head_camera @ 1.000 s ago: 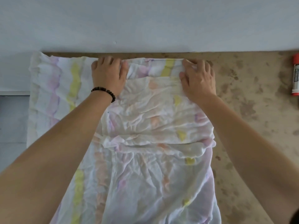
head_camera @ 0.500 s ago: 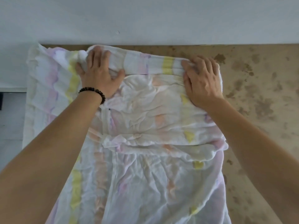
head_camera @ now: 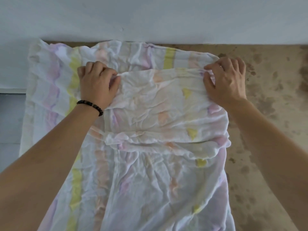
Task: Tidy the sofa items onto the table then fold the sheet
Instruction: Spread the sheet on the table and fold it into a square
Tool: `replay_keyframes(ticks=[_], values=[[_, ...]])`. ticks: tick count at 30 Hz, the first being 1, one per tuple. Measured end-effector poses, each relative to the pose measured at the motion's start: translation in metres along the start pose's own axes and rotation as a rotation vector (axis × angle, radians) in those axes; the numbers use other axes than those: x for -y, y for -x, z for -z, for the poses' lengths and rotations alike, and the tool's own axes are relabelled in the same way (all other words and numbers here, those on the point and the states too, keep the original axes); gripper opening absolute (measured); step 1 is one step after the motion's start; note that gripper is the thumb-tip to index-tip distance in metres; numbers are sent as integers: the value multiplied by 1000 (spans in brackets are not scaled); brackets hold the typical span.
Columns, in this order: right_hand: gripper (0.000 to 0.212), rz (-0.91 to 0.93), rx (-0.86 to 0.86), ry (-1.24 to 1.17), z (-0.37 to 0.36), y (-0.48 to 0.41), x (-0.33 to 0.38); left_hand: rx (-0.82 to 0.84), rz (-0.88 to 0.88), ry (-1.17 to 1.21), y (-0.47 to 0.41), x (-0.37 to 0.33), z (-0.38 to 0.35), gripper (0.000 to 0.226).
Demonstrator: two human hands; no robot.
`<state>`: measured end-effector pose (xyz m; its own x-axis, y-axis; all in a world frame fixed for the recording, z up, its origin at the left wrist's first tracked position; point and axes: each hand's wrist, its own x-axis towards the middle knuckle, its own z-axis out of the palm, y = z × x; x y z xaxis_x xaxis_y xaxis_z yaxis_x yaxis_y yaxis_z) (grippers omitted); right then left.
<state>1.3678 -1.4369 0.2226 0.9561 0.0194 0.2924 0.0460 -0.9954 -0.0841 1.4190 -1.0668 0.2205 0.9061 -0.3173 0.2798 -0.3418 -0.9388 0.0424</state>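
Pinching the sheet (head_camera: 150,180) with both hands, the person reaches out over the table (head_camera: 275,114). The sheet lies flat on the table and fills the middle of the view, from the wall (head_camera: 150,14) at 12 o'clock down to 6 o'clock. It is white with yellow, pink and orange stripes, and it is full of wrinkles. A folded flap (head_camera: 166,105) lies on top of it, near the middle. The left hand (head_camera: 98,84) is at 10 o'clock. Its fingers are curled and nip the flap's left corner. A dark bead band (head_camera: 90,106) sits on that wrist. The right hand (head_camera: 226,80) is at 2 o'clock. Its fingers are curled too and nip the flap's right corner. The flap's top edge runs across between the two hands. Bare brown table with dark spots shows at 3 o'clock.
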Motion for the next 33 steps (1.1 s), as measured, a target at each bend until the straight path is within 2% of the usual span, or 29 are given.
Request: replay_keyframes(ticks=[4, 9, 14, 17, 19, 21, 22, 23, 25, 26, 29, 33], values=[[33, -105, -62, -6, 0, -4, -7, -132, 145, 60, -18, -7, 7, 26], [39, -235, -67, 7, -2, -33, -15, -76, 389, 173, -73, -17, 4, 29], [42, -266, 49, 75, -10, -67, -22, -30, 452, 168, -102, -35, -13, 24], [37, -286, 128, 27, -9, -67, -14, -28, 460, 360, -91, -49, -11, 31], [41, -327, 70, -61, 0, -49, 1, -81, 415, 422, -69, -61, -2, 41], [44, -243, -11, -151, 12, -20, 26, -103, 319, 301, -36, -75, 3, 48], [46, -167, 26, -182, 14, -4, 39, -31, 284, 243, -18, -82, 5, 51], [50, -108, 133, -193, 13, 11, 52, 98, 266, 193, -1, -86, 5, 56], [64, -92, 392, -145, 4, 29, 65, 344, 267, 91, 20, -77, -2, 66], [69, -105, 455, -112, -2, 33, 66, 402, 259, 46, 23, -68, -6, 70], [75, -99, 419, -76, -14, 32, 63, 425, 160, -17, 15, -45, -17, 76], [73, -173, 385, -96, -7, 35, 77, 434, 71, 50, 9, -37, -10, 73]])
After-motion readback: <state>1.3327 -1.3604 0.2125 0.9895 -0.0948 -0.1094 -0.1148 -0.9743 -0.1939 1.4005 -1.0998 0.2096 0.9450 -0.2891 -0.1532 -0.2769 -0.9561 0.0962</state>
